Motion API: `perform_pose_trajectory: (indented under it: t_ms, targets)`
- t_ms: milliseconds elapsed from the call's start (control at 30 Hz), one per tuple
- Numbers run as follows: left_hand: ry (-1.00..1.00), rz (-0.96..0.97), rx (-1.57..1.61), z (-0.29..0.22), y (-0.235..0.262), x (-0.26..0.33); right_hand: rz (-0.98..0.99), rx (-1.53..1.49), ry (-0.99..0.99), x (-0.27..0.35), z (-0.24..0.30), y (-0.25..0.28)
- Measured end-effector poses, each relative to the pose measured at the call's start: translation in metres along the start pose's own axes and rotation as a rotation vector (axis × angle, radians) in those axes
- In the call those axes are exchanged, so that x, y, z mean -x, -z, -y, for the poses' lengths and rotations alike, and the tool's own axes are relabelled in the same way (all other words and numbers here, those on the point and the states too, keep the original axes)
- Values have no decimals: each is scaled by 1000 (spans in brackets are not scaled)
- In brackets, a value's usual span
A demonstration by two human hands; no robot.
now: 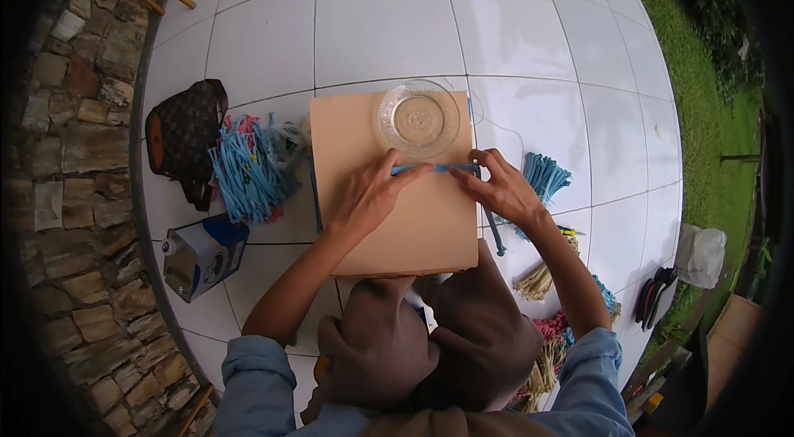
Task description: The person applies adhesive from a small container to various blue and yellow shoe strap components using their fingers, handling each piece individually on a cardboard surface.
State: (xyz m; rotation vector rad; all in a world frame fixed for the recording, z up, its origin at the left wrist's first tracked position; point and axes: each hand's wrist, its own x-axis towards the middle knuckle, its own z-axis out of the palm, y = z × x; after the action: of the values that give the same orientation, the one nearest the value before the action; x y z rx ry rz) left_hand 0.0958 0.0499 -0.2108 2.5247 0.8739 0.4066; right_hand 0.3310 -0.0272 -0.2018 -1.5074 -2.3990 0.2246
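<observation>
A narrow blue strip [442,167] is stretched crosswise over a tan board [397,238] in front of me. My left hand [372,195] pinches its left part, thumb and fingers together. At the other end my right hand [503,189] grips the strip between thumb and fingers. A darker blue-grey strand [496,237] hangs below the right hand over the board's edge; whether it is the same piece is hard to tell. Just beyond the hands, a round clear glass dish [385,123] stands on the board's far part.
Left lie a heap of blue and pink cords [248,176], a brown patterned bag [186,135] and a metal can [203,255]. Right are a blue bundle [546,176], beige bundles [538,280] and a white plastic bag [701,255]. A stone wall [91,148] borders the white tiles [380,23].
</observation>
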Motion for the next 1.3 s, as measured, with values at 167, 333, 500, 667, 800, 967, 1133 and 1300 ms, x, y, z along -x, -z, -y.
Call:
perform_pose_trajectory:
  t_ms: [167, 333, 500, 667, 800, 967, 1133, 1300]
  targets:
    - [12, 26, 6, -1, 2, -1, -25, 32, 14, -1, 0, -2]
    - [14, 29, -3, 1, 1, 0, -2, -136, -95, 3, 0, -4]
    - [4, 29, 13, 0, 2, 1, -178, -427, -262, 14, -2, -15]
    - [-26, -70, 99, 2, -12, 10, -279, -460, -363, 28, 6, -27]
    - [-21, -50, 223, -30, 7, 4, -378, -434, -423, 43, 8, -32]
    - [-135, -224, 315, -71, 77, -1, -516, -275, -316, 46, 44, 50]
    - [-264, -425, 426, -110, 154, -6, -608, -398, -289, 39, 99, 165]
    - [-176, -970, -76, -143, 218, 1, -635, -682, -346, 28, 151, 251]
